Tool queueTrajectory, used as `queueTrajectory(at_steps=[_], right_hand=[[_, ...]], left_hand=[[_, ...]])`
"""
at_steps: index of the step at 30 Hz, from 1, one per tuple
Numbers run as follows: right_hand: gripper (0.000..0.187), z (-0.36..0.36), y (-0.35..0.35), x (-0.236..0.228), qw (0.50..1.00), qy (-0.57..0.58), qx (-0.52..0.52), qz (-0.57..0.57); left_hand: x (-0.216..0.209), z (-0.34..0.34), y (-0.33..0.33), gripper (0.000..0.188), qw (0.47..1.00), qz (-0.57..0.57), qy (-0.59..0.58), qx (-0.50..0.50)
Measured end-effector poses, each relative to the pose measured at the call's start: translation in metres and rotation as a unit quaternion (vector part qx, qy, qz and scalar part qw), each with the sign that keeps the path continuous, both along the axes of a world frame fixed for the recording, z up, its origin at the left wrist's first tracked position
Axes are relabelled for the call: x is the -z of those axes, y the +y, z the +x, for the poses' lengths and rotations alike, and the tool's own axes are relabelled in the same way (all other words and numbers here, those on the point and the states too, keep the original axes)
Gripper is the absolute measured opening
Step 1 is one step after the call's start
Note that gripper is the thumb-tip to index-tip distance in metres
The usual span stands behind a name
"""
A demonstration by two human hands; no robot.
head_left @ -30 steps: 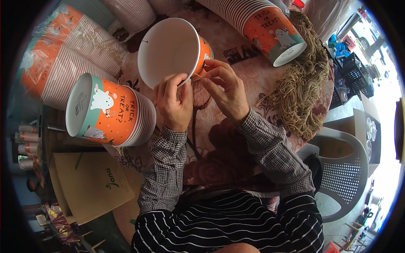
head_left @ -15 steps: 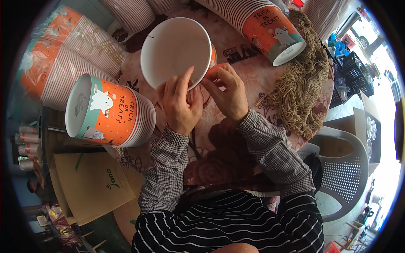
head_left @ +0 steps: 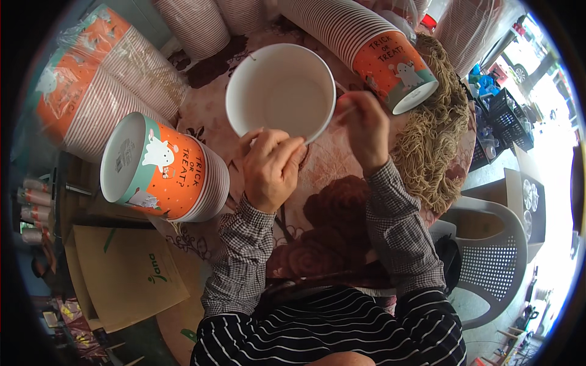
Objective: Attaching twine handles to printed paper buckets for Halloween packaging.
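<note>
A white-lined paper bucket (head_left: 274,91) stands on the table in front of me, mouth tilted toward me. A short brown bit, like cord, shows at its far-left rim. My left hand (head_left: 270,171) pinches the near rim, thumb and fingers together. To the right of the bucket, my right hand (head_left: 369,131) is raised and blurred. Its fingers look curled together around a thin pale streak that I cannot make out. A bundle of tan cords (head_left: 427,140) lies further right on the table.
On the left a nested stack of orange-and-green ghost-print buckets (head_left: 177,171) lies on its side, with plastic-wrapped stacks (head_left: 97,91) behind it. Another long stack (head_left: 384,61) lies at the far right. A cardboard box (head_left: 128,274) sits lower left; a grey plastic chair (head_left: 488,256) stands right.
My right hand has drawn away from the rim to the right. In the view, the bucket sits further right and lower. My left hand has stayed at the near rim, its fingers now curled in.
</note>
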State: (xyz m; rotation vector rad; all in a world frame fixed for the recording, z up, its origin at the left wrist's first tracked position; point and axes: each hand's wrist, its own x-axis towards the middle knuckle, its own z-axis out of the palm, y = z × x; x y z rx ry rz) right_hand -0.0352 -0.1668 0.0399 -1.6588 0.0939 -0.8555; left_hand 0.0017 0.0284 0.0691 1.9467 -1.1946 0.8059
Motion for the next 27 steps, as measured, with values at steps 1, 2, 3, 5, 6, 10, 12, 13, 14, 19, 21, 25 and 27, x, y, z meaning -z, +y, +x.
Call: queueTrajectory(at_steps=[1,2,3,5,6,10,12,13,14,19,21,25,27], right_hand=[[0.014,-0.002,0.003,-0.013,0.997,-0.070,0.018,0.003],[0.016,-0.006,0.007,-0.026,0.990,-0.140,0.035,0.006],[0.023,-0.011,0.008,-0.034,0.980,-0.169,0.084,-0.068],[0.028,-0.017,0.010,-0.040,0.962,-0.229,0.043,-0.145],[0.033,-0.025,0.012,-0.039,0.965,-0.185,0.029,-0.186],[0.037,-0.027,0.040,-0.036,0.919,-0.192,-0.068,-0.337],[0.040,-0.022,0.050,-0.030,0.915,-0.197,-0.103,-0.337],[0.040,-0.022,0.049,-0.028,0.915,-0.196,-0.104,-0.337],[0.043,-0.023,0.049,-0.027,0.918,-0.191,-0.111,-0.328],[0.055,-0.014,0.041,-0.023,0.906,-0.199,-0.118,-0.354],[0.055,-0.011,0.041,-0.022,0.901,-0.191,-0.110,-0.374],[0.049,-0.007,0.048,-0.019,0.895,-0.158,-0.063,-0.413],[0.041,-0.009,0.050,-0.023,0.908,-0.143,-0.051,-0.390]], left_hand=[[0.001,-0.001,0.003,0.011,1.000,0.019,-0.004,0.011],[-0.001,-0.004,0.006,0.013,0.999,0.033,-0.002,0.020],[-0.004,-0.008,0.006,0.014,0.998,0.046,0.000,0.032],[-0.003,-0.010,0.007,0.015,0.998,0.056,0.006,0.042],[-0.005,-0.012,0.007,0.016,0.997,0.064,0.001,0.046],[-0.007,-0.017,0.005,0.016,0.998,0.042,-0.029,0.039],[-0.004,-0.015,0.005,0.014,0.998,0.031,-0.048,0.036],[-0.002,-0.014,0.006,0.015,0.997,0.046,-0.069,0.010],[0.000,-0.014,0.007,0.016,0.994,0.060,-0.090,-0.016],[0.012,-0.006,0.003,0.021,0.991,0.012,-0.118,-0.065],[0.010,-0.003,0.005,0.021,0.988,-0.002,-0.130,-0.084],[0.013,0.003,0.010,0.018,0.979,-0.016,-0.148,-0.136],[0.012,0.008,0.004,0.017,0.986,-0.040,-0.105,-0.125]])
